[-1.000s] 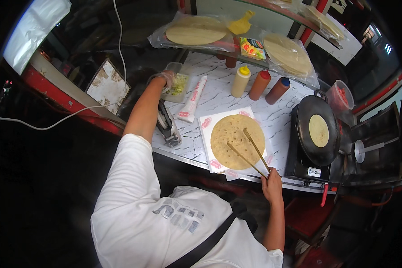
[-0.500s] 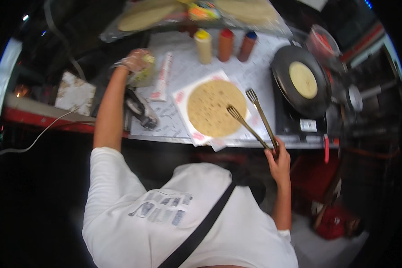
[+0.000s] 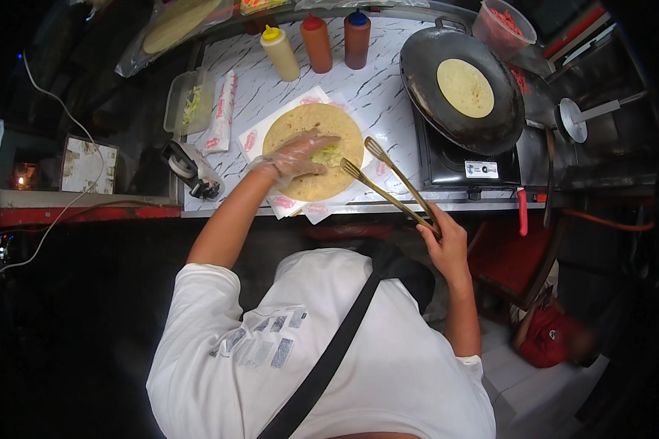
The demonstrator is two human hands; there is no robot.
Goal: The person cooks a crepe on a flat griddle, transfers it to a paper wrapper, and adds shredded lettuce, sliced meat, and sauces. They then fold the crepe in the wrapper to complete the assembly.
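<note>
My left hand [image 3: 294, 156], in a clear plastic glove, hovers over or rests on a round tortilla [image 3: 300, 117] with its fingers spread. Beneath and beside those fingers lies a small heap of shredded lettuce [image 3: 329, 154]; the palm hides part of it. White printed wrapping paper [image 3: 252, 139] sits under the tortilla. In my bare right hand [image 3: 448, 243] is a pair of brass-coloured tongs [image 3: 392, 196], gripped near the closed end. Their slotted tips are apart, at the tortilla's right edge, with nothing between them.
A clear tub [image 3: 176, 110] holds more lettuce, beside a long wrapped packet [image 3: 222, 113]. Squeeze bottles [image 3: 318, 45] stand behind. On the right, a second tortilla [image 3: 465, 88] lies on a black pan [image 3: 425, 80] over a stove [image 3: 454, 164]. A person in red [image 3: 549, 336] is at lower right.
My left hand has moved right from the lettuce tub to the tortilla, and lettuce now lies there. The view has shifted; the right hand still grips the tongs.
</note>
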